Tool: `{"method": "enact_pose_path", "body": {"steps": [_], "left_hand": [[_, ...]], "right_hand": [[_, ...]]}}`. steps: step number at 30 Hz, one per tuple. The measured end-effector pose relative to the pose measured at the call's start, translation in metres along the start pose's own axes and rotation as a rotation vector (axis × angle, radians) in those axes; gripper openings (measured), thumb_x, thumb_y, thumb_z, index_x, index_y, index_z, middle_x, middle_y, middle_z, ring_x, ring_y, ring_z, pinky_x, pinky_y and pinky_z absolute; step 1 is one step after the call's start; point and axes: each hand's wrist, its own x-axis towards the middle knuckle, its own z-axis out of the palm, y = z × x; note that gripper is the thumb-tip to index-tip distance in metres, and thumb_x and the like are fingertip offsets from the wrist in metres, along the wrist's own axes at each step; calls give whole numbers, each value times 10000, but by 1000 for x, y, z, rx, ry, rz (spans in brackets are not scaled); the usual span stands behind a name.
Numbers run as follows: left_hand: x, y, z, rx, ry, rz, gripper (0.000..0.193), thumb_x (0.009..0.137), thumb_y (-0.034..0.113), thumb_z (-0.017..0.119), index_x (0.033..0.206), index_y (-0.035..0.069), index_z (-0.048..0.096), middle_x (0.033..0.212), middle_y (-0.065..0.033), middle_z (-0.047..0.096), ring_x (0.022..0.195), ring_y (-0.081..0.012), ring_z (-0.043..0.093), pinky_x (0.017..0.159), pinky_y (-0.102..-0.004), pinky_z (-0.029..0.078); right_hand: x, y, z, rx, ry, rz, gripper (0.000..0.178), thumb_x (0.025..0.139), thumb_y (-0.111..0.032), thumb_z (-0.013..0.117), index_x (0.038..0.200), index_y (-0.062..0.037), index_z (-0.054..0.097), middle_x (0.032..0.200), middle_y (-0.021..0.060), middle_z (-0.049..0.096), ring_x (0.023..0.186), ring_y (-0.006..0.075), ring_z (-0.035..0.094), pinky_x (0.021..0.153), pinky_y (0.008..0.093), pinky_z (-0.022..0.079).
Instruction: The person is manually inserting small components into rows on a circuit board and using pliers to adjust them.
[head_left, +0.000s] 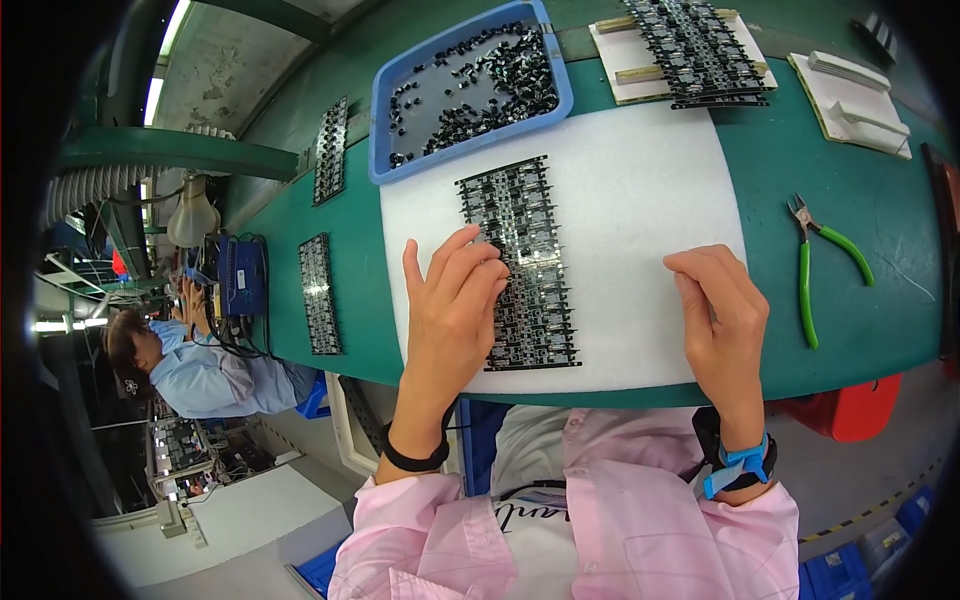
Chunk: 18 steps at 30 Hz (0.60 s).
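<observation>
A long black panel of small circuit boards (525,250) lies on a white foam sheet (640,200) in front of me. My left hand (450,305) rests on the panel's left edge, fingertips pressing near its middle, holding nothing I can make out. My right hand (720,310) rests on the bare foam to the right of the panel, fingers curled loosely downward; whether a small part is pinched in it I cannot tell. A black band circles my left wrist and a blue strap my right wrist.
A blue tray (385,100) of several small black parts stands behind the foam. Green-handled cutters (808,270) lie right. Two more board panels (320,295) lie left, another stack (700,45) at back. A seated person (190,370) works at far left.
</observation>
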Motion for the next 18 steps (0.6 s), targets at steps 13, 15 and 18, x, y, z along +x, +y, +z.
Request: {"method": "enact_pose_path", "body": {"steps": [13, 15, 18], "left_hand": [[2, -9, -2, -286, -80, -201, 99, 700, -7, 612, 786, 39, 600, 769, -56, 556, 712, -203, 515, 705, -307, 410], [0, -7, -1, -329, -49, -233, 91, 699, -4, 618, 780, 35, 606, 746, -57, 556, 686, -191, 516, 666, -288, 413], [-1, -4, 1, -420, 14, -305, 75, 697, 1, 631, 767, 26, 620, 701, -60, 557, 635, -169, 517, 586, -250, 418]], "right_hand": [[-1, 1, -1, -11, 11, -20, 114, 735, 87, 533, 815, 12, 565, 736, 98, 547, 628, 207, 494, 535, 272, 382], [-1, 0, -1, -1, 3, -10, 114, 734, 84, 535, 814, 9, 566, 734, 97, 546, 622, 208, 490, 530, 275, 378], [-1, 1, 1, 7, 13, -14, 114, 733, 82, 536, 814, 7, 567, 733, 97, 545, 617, 209, 486, 526, 275, 373]]}}
